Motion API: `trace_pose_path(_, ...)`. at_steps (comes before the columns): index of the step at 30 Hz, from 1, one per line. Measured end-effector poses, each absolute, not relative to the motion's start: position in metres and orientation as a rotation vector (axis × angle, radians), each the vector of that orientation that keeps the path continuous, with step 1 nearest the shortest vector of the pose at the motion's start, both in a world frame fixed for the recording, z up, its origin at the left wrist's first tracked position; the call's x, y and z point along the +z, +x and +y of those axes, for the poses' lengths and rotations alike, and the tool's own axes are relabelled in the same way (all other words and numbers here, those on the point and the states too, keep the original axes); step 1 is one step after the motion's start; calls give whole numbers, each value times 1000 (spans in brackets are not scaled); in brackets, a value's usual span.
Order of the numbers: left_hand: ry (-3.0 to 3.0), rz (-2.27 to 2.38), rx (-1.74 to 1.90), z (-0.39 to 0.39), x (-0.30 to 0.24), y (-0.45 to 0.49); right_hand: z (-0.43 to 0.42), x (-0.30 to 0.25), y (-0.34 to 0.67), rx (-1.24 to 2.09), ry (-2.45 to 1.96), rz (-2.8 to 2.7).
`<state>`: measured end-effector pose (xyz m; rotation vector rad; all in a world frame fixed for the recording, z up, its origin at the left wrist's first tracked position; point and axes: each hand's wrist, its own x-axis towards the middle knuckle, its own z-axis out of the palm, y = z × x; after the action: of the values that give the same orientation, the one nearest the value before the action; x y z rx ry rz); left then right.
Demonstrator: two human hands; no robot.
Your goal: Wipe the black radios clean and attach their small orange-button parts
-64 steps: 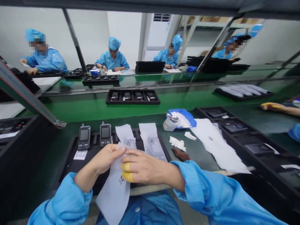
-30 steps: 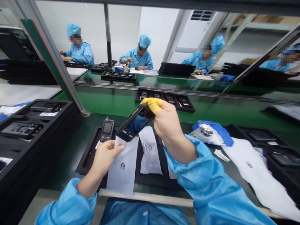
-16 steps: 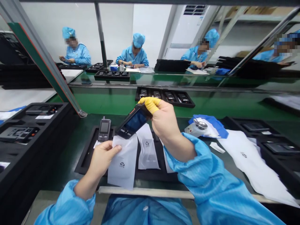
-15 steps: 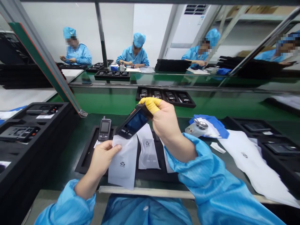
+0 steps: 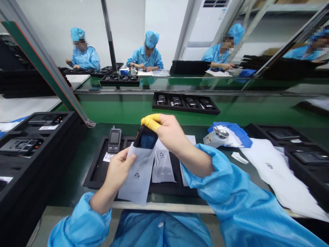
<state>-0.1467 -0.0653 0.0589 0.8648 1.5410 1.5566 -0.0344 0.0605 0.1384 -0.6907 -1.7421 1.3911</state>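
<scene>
My left hand (image 5: 118,170) pinches the upper left edge of a white plastic bag (image 5: 136,181) printed with a recycling mark. A black handheld phone (image 5: 146,138) stands partly inside the bag, its lower part covered and its dark screen facing me. My right hand (image 5: 167,128), with yellow finger cots, grips the phone's top end. Below lies a black foam tray (image 5: 99,171) holding another bagged phone (image 5: 163,168). At the tray's left back corner rests a bare phone with a keypad (image 5: 114,140), next to a barcode label (image 5: 108,156).
A stack of white bags (image 5: 280,178) lies at right, near a blue bin (image 5: 240,135) and a dispenser bottle with metal cap (image 5: 216,137). Trays of devices stand at left (image 5: 69,118) and on the green belt (image 5: 186,109). Several co-workers sit beyond.
My right hand has come down and left, and the phone's lower part has slid from the bag's mouth into the bag. My left hand still holds the bag.
</scene>
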Motion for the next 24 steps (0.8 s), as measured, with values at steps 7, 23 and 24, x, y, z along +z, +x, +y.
trace_pose_path(7, 978, 1665, 1798, -46, 62, -143, 56, 125, -45, 1353, -741, -1997)
trace_pose_path(23, 986, 1354, 2366, -14, 94, -115, 57, 134, 17, 1341, -520, -2117)
trace_pose_path(24, 992, 1307, 2355, -12, 95, -114, 57, 134, 19, 1256, -525, -2122)
